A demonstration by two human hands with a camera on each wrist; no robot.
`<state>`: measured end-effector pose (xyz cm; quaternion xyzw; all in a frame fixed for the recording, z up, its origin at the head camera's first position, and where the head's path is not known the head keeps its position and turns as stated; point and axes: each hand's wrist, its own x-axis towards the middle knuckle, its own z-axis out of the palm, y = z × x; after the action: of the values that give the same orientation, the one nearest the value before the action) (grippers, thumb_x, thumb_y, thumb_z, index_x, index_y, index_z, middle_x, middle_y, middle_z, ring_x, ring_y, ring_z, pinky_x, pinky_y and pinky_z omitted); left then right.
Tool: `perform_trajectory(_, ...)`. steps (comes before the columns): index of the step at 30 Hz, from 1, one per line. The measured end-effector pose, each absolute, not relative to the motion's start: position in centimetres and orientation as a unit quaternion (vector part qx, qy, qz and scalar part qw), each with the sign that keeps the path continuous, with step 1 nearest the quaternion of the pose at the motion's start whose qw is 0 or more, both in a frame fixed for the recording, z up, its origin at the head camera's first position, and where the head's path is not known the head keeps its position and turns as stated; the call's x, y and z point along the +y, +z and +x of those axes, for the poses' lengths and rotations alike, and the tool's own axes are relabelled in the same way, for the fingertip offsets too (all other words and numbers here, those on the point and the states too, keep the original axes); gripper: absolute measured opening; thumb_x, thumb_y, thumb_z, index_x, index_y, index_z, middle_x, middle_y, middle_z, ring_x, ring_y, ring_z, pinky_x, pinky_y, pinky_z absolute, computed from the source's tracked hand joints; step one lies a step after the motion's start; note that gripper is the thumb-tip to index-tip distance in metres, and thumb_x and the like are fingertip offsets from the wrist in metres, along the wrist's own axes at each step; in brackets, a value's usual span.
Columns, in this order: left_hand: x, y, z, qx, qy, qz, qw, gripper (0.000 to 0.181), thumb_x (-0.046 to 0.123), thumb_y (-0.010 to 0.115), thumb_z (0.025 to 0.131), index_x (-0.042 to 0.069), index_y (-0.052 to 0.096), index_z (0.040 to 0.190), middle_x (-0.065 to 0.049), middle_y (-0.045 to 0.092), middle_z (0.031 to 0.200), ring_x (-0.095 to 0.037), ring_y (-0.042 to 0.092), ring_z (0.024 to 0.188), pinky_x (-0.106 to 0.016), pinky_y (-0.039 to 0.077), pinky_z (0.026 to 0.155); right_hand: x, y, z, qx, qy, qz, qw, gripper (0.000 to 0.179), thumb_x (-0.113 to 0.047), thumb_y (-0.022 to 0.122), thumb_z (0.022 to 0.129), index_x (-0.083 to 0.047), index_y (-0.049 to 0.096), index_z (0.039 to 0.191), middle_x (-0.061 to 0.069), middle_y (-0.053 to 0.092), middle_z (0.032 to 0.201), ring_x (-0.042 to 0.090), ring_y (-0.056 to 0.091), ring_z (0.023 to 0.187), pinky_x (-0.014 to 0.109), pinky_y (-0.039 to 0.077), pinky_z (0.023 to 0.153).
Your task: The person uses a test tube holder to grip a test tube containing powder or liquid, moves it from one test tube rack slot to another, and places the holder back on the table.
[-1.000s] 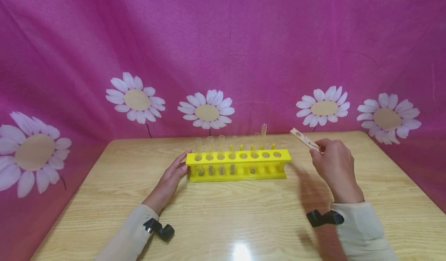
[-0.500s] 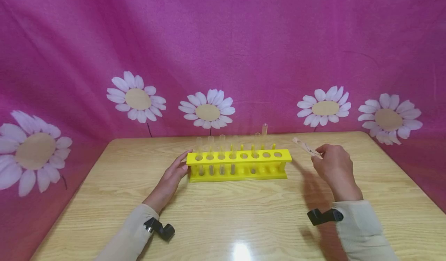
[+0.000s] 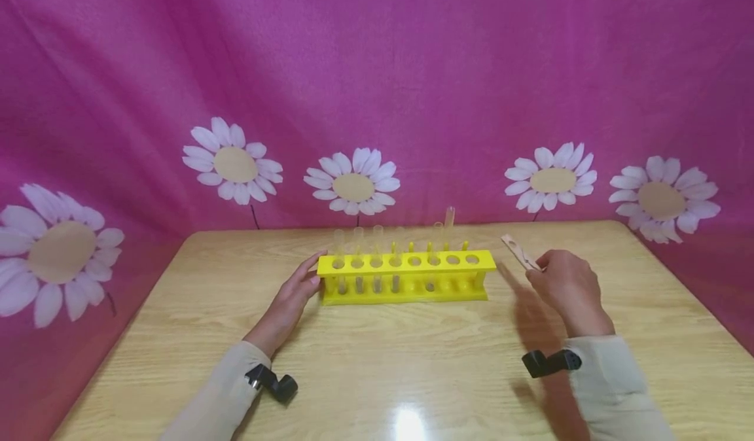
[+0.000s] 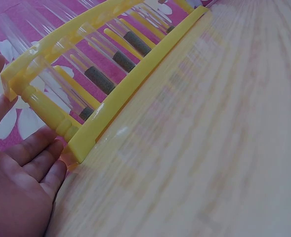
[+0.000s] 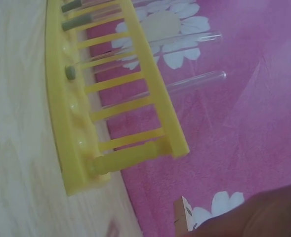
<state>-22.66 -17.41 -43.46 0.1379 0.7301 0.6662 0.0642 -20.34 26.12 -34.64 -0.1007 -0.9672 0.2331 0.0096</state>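
A yellow test tube rack (image 3: 406,264) stands on the table. Several clear test tubes (image 3: 377,238) fill its left holes, and another stands right of centre; dark grey matter shows at their bottoms. One more tube (image 3: 450,218) rises at the back right, apparently over a rear peg. My left hand (image 3: 288,303) rests against the rack's left end; in the left wrist view its fingers (image 4: 34,148) touch the end post and base. To the rack's right, my right hand (image 3: 568,290) pinches a wooden clothespin (image 3: 520,252) above the table, its tip pointing up and left.
The wooden table (image 3: 377,356) reaches back to a magenta cloth (image 3: 448,88) printed with white flowers, which also hangs along both sides. Each wrist carries a black camera mount (image 3: 552,364). Thin yellow pegs (image 5: 130,141) line the rack's back.
My right hand has lowered slightly with the clothespin, whose tip has come down and a little to the right. My left hand stays at the rack's end; the rack stands in place.
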Motion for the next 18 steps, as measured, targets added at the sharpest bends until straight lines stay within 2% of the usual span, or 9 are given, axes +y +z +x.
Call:
perform_trajectory(8, -17.4, -43.8, -22.9, 0.731, 0.665, 0.139, 0.062, 0.050, 0.032, 0.043, 0.102, 0.024, 0.032, 0.151, 0.000, 0.030, 0.155, -0.025, 0.033, 0.138, -0.049, 0.024, 0.115, 26.7, -35.5, -20.5, -0.964, 0.243, -0.104, -0.025, 0.028, -0.016, 0.060, 0.085, 0.009, 0.065, 0.096, 0.016, 0.061, 0.078, 0.031, 0.052, 0.070, 0.034, 0.041, 0.054)
perform_trajectory(11, -17.3, -43.8, -22.9, 0.730, 0.665, 0.143, 0.059, 0.050, 0.031, 0.043, 0.102, 0.024, 0.032, 0.151, -0.001, 0.031, 0.155, -0.024, 0.032, 0.138, -0.049, 0.025, 0.115, 27.0, -35.8, -20.7, -0.963, 0.244, -0.106, -0.036, 0.024, -0.016, 0.061, 0.083, 0.008, 0.066, 0.089, 0.014, 0.059, 0.073, 0.030, 0.051, 0.068, 0.033, 0.040, 0.052)
perform_trajectory(14, -17.3, -43.7, -22.9, 0.729, 0.667, 0.144, 0.057, 0.050, 0.030, 0.043, 0.102, 0.024, 0.032, 0.151, -0.001, 0.030, 0.155, -0.024, 0.032, 0.138, -0.049, 0.024, 0.115, 27.2, -36.3, -20.8, -0.963, 0.247, -0.105, -0.036, 0.022, -0.017, 0.062, 0.083, 0.004, 0.066, 0.079, 0.011, 0.057, 0.066, 0.028, 0.050, 0.064, 0.032, 0.039, 0.050)
perform_trajectory(18, -17.4, -43.6, -22.9, 0.731, 0.665, 0.137, 0.061, 0.050, 0.031, 0.042, 0.102, 0.024, 0.032, 0.151, 0.000, 0.030, 0.155, -0.025, 0.035, 0.137, -0.049, 0.023, 0.115, 27.6, -36.9, -21.0, -0.964, 0.243, -0.105, -0.036, 0.022, -0.018, 0.061, 0.084, 0.002, 0.065, 0.077, 0.010, 0.056, 0.065, 0.028, 0.050, 0.063, 0.032, 0.039, 0.049)
